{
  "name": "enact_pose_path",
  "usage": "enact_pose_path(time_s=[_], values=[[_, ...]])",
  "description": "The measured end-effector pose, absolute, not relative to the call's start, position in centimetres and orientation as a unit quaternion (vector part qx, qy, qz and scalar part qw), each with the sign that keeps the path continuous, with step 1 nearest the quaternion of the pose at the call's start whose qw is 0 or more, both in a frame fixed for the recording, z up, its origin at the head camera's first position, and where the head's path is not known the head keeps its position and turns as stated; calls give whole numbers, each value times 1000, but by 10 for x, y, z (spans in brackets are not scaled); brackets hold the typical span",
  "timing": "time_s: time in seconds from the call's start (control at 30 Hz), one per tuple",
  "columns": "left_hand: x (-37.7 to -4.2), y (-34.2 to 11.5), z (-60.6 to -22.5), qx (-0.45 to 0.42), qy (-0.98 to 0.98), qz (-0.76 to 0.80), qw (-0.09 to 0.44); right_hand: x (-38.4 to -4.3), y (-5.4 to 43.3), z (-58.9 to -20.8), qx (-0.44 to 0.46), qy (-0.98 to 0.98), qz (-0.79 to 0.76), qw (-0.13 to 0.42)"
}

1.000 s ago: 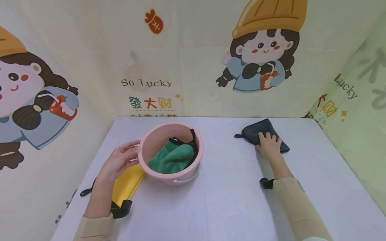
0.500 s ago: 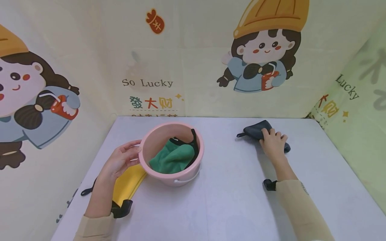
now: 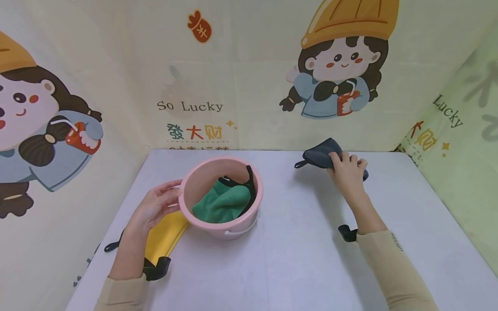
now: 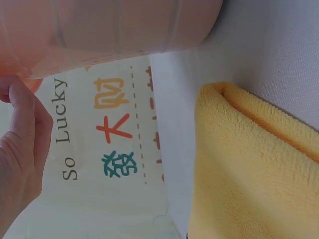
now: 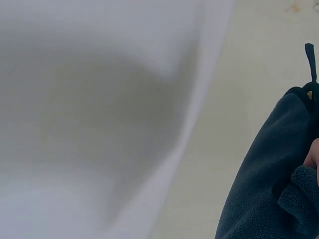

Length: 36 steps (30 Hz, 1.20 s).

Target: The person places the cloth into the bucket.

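My left hand [image 3: 155, 205] grips the rim of a pink bucket [image 3: 241, 226] at its left side, thumb and fingers on the edge. Inside the bucket lies a bunched green towel [image 3: 223, 203] with black trim and a black loop. My right hand [image 3: 348, 175] pinches a folded dark blue towel [image 3: 320, 154] and holds it above the table, its hanging loop pointing left. In the right wrist view the plush blue towel [image 5: 271, 159] hangs at the right edge, with only a bit of finger showing. A folded yellow towel [image 4: 249, 164] lies below my left hand.
The white table [image 3: 292, 250] backs onto a cream printed cloth [image 3: 256, 86] that also rises on both sides. A white handle [image 3: 242, 231] hangs down the bucket's front. Black wrist straps [image 3: 156, 268] sit at both cuffs.
My right hand has gathered the dark blue towel, lifted it off the table and shifted slightly left and away from me. The left hand and the bucket stay put.
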<state>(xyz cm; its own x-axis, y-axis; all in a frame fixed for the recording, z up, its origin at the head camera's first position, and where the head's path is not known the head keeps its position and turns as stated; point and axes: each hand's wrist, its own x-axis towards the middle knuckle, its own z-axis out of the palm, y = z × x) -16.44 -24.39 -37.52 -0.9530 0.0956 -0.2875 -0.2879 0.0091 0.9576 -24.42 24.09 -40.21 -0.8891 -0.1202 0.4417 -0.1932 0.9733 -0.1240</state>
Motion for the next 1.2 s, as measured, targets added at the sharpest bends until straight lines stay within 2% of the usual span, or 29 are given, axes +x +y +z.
enact_pose_path(time_s=[0.5, 0.73, 1.2], values=[[-164, -244, -374, -67, 694, 704, 136, -220, 174, -350, 185, -936, 65, 292], [-163, -244, -375, -58, 698, 702, 130, -211, 140, -340, 251, -910, 63, 324], [-163, -245, -376, -50, 701, 700, 127, -192, 79, -331, 347, -887, 29, 304]])
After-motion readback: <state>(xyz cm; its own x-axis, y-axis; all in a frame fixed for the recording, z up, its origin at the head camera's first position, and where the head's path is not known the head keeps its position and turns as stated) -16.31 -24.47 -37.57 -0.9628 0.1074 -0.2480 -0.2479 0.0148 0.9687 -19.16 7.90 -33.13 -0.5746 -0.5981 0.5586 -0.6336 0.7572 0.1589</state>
